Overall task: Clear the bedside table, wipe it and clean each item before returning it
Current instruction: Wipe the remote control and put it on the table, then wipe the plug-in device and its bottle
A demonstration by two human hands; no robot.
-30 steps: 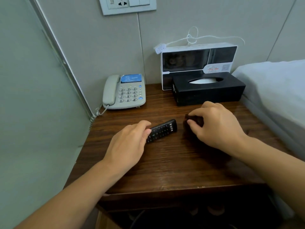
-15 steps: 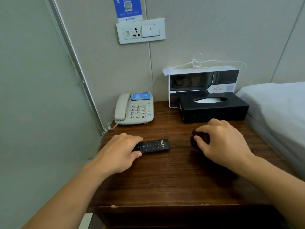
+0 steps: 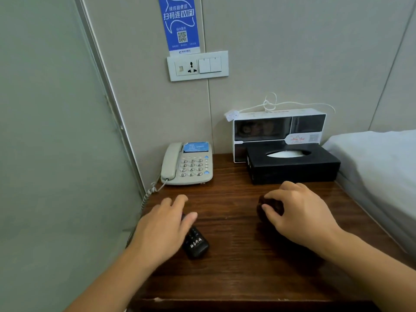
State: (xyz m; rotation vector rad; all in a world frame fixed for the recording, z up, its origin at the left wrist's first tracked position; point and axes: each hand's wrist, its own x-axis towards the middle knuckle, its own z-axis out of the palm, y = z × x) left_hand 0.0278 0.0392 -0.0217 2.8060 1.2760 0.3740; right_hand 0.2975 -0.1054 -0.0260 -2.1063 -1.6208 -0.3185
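Behind both hands, telephone [image 3: 188, 164], tissue box [image 3: 292, 166]

Left hand [image 3: 165, 224] palm-down with fingers loosely extended, right hand [image 3: 297, 212] palm-down with fingers curled, both forearms outstretched.

On the dark wooden bedside table [image 3: 236, 273], the beige corded telephone [image 3: 188, 164] sits back left and the black rectangular tissue box [image 3: 292, 165] back right — a white-framed box [image 3: 279, 129] stands behind it. The black remote control [image 3: 195, 243] lies front left.
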